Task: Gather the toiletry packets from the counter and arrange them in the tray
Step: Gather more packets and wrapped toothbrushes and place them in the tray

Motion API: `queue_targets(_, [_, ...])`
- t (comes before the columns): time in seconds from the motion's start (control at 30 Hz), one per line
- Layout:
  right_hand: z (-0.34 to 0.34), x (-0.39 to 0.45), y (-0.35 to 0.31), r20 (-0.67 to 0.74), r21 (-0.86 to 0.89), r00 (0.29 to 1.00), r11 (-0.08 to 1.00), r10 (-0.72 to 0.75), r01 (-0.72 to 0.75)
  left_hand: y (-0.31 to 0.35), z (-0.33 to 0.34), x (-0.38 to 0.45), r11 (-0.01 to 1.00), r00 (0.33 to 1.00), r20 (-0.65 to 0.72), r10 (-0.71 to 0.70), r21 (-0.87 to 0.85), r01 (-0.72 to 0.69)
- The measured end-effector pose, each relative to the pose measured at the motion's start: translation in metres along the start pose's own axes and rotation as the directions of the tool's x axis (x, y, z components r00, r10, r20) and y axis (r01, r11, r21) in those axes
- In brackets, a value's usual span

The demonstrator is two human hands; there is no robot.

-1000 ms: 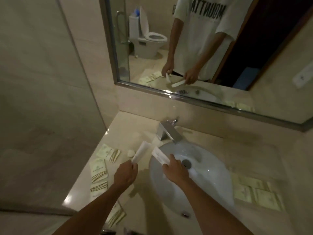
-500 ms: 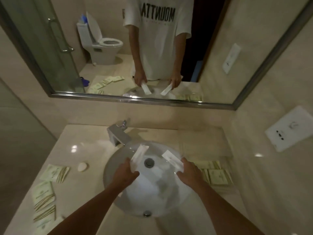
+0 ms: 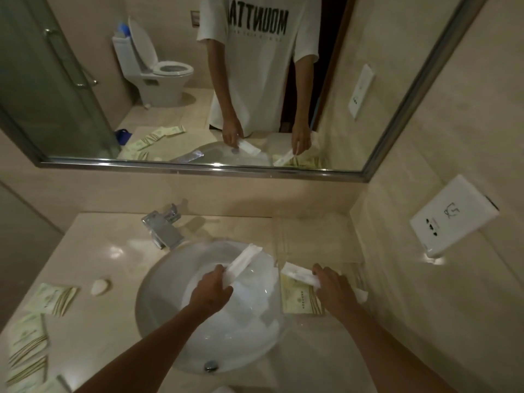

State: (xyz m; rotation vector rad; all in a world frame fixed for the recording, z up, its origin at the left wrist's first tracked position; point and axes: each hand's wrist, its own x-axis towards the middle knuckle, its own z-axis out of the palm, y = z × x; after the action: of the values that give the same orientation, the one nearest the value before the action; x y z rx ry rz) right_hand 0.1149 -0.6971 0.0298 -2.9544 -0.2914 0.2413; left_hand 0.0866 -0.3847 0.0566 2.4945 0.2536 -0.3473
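**Both hands loaded, right one at the tray**

Right hand [image 3: 333, 285] pinches a white packet [image 3: 297, 275] low over the clear tray [image 3: 360, 275], right above the green packets [image 3: 300, 302] already in it — looks like a placement. Its long axis runs left-right, free end pointing left. Left hand [image 3: 211, 293] grips a second white packet [image 3: 243, 259] over the sink [image 3: 158, 293], probably queued; it angles up-right toward the mirror. More packets [image 3: 52, 299] wait on the left counter.

Mirrored "MOUNTTA" on the white T-shirt [image 3: 256, 66] in the mirror [image 3: 397, 103]
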Motion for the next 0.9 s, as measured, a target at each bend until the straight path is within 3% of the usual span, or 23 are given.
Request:
queue_targets(0.1, [0.002,0.006,0.008,0.007,-0.093,1.000,0.995,-0.022,0.023,0.002,0.003,0.003,1.000,1.000,-0.012,-0.001,0.017,0.001])
queue_targets(0.33, [-0.003,0.031,0.017,0.144,-0.050,0.989,0.999,0.018,-0.011,0.007,0.005,0.014,0.998,1.000,-0.019,0.008,0.059,-0.007])
queue_targets(0.47, [0.005,0.043,0.030,0.126,-0.221,0.987,0.967,-0.097,0.123,0.007,0.006,0.021,0.998,1.000,-0.006,0.006,0.056,-0.006])
queue_targets(0.9, [-0.025,0.047,0.030,-0.104,-0.242,0.978,0.959,-0.179,0.149,0.026,0.026,0.049,0.996,0.997,0.078,0.000,0.084,-0.006])
